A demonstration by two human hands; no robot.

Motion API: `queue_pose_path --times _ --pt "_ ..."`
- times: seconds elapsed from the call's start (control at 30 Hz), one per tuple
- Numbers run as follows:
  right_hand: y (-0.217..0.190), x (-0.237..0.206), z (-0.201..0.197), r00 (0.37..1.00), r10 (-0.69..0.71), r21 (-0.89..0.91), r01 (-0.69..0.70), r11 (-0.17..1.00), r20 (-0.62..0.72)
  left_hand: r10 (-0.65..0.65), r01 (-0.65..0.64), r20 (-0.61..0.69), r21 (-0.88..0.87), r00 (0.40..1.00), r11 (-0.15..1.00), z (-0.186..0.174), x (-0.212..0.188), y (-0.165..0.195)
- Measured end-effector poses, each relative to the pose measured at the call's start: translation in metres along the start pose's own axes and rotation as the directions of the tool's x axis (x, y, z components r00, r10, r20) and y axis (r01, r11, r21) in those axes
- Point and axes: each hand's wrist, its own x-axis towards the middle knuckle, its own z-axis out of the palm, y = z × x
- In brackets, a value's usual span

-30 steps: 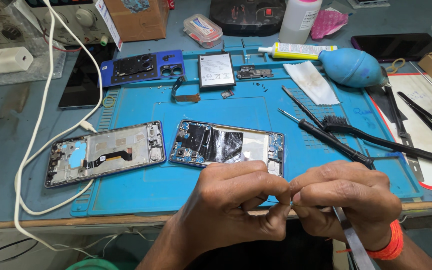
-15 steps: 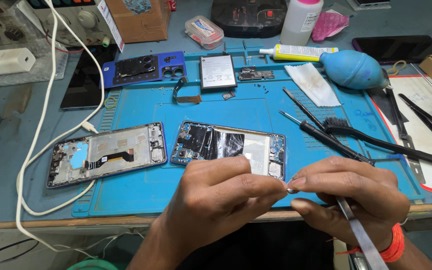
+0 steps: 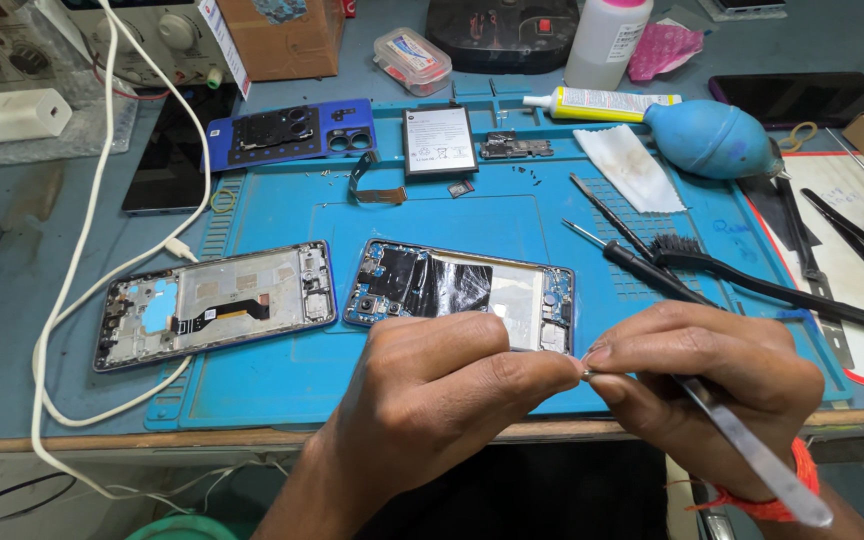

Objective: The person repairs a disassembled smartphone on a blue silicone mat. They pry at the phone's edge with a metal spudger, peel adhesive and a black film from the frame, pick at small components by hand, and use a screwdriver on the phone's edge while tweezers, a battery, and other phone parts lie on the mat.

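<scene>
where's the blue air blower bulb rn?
Head view: the blue air blower bulb lies at the far right of the blue mat, just right of the white cloth and beside the glue tube.

The work mat in the frame's centre is blue. Upper right, the rubber blower bulb is teal; upper left, the cable is white. Lower right, the wrist thread is red-orange.

- Bright, even overhead light; colours clean, no dim zones.
- Shadows soft and short, mostly under the hands at the table edge.
- Mild glare on the foil in the open phone frame.
- Centre sharp; wide-angle bending at the edges.
</scene>
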Motion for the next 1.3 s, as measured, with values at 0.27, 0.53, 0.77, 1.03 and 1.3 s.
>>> queue_pose_path --times 0.27,0.53,0.77,1.03,1.3 --pt "0.003 0.003 0.0 1.0 0.008 -0.004 -0.008 1.0 0.011 -0.049 0.049 -0.001 -0.02 0.999 0.999 0.003 0.002 -0.002" --pt "0.003 0.002 0.001 0.999 0.0 -0.075 -0.002 0.997 -0.032 -0.105 0.106 0.006 -0.052 0.994 0.993 0.005 0.002 -0.003" --pt "0.005 0.003 0.002 1.0 -0.025 -0.043 0.026 0.999 0.009 -0.157 0.15 -0.039 -0.149 0.987 0.977 0.012 0.0 -0.002" --pt "-0.001 0.0 0.005 0.993 -0.099 -0.145 0.089 0.985 -0.064 -0.225 0.211 -0.031 -0.247 0.974 0.946 0.018 -0.004 -0.001" --pt "-0.006 0.001 0.006 0.976 -0.205 -0.222 0.184 0.958 -0.079 -0.214 0.207 -0.003 -0.233 0.977 0.95 0.013 -0.004 0.0"
